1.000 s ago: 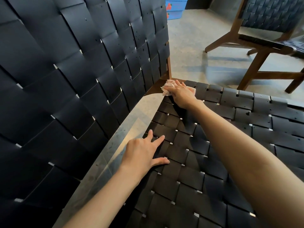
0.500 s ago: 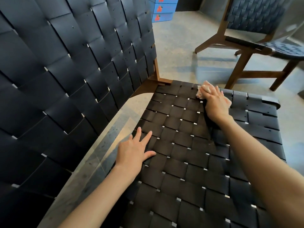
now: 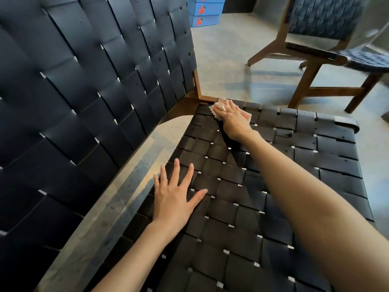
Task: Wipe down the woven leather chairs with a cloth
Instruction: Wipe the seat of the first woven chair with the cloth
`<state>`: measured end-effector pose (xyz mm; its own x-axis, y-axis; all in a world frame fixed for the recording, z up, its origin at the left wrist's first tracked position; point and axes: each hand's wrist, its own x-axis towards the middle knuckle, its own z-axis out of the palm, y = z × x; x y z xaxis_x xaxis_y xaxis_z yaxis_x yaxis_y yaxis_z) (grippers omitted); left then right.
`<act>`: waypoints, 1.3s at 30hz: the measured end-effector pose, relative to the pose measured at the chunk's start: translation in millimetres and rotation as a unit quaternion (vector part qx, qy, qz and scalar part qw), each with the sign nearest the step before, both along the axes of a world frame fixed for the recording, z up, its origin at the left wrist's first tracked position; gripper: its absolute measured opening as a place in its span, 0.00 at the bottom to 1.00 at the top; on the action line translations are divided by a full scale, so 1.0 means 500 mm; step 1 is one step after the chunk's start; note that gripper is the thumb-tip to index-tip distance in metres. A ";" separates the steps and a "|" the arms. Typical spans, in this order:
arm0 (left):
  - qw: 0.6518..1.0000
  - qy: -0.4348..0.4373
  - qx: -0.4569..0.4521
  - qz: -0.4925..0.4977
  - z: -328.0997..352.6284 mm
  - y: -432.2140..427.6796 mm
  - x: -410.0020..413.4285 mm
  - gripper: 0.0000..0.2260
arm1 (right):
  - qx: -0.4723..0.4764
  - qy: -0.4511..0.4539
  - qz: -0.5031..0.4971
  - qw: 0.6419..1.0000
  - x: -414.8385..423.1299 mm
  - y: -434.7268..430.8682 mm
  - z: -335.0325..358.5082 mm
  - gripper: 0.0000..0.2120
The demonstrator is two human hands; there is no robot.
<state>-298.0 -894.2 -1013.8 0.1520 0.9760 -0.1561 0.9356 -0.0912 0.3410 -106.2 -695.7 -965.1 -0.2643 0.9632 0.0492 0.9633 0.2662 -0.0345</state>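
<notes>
Right hand presses a crumpled pale cloth flat under closed fingers, at far corner of black woven seat beside wooden frame joint. Left hand empty, fingers spread, palm down on seat. Blue boxes beyond: red marks, writing unreadable. Second chair well apart.

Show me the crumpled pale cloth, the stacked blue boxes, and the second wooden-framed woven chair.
crumpled pale cloth (image 3: 219, 106): head view, exposed bunched edge.
stacked blue boxes (image 3: 205, 11): head view, middle box front.
second wooden-framed woven chair (image 3: 305, 80): head view, front leg.
</notes>
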 end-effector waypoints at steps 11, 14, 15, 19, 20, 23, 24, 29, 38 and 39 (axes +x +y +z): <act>0.999 -0.004 0.042 0.002 -0.021 0.003 0.003 0.40 | 0.106 0.078 -0.179 0.975 0.121 -0.075 0.003 0.26; 0.999 0.006 0.037 -0.002 -0.021 0.004 0.006 0.41 | 0.093 0.087 -0.137 0.982 0.085 -0.074 0.004 0.28; 0.999 0.005 0.033 -0.003 -0.018 0.004 0.005 0.41 | 0.084 0.089 -0.101 0.987 0.067 -0.081 0.000 0.27; 1.000 0.002 -0.003 -0.009 0.003 0.004 0.004 0.36 | 0.059 0.105 0.021 0.992 0.009 -0.145 -0.021 0.22; 1.000 0.004 -0.009 -0.010 0.007 0.003 0.005 0.35 | 0.045 0.091 0.056 0.993 0.004 -0.165 -0.020 0.21; 1.000 0.008 -0.027 -0.010 0.015 0.004 0.009 0.33 | 0.026 0.047 0.104 0.993 0.036 -0.214 -0.001 0.21; 0.999 0.002 -0.033 -0.009 0.017 0.005 0.009 0.33 | 0.030 0.032 0.080 0.996 0.065 -0.226 0.008 0.22; 0.997 -0.039 -0.065 0.012 0.027 0.004 0.022 0.32 | 0.057 -0.042 -0.124 0.990 0.255 -0.272 0.077 0.29; 0.993 -0.047 -0.098 -0.042 0.058 -0.051 0.100 0.30 | -0.001 0.021 0.006 1.000 0.130 -0.367 0.003 0.28; 0.993 -0.046 -0.102 -0.047 0.061 -0.055 0.101 0.31 | -0.017 0.044 0.048 0.998 0.127 -0.378 -0.007 0.28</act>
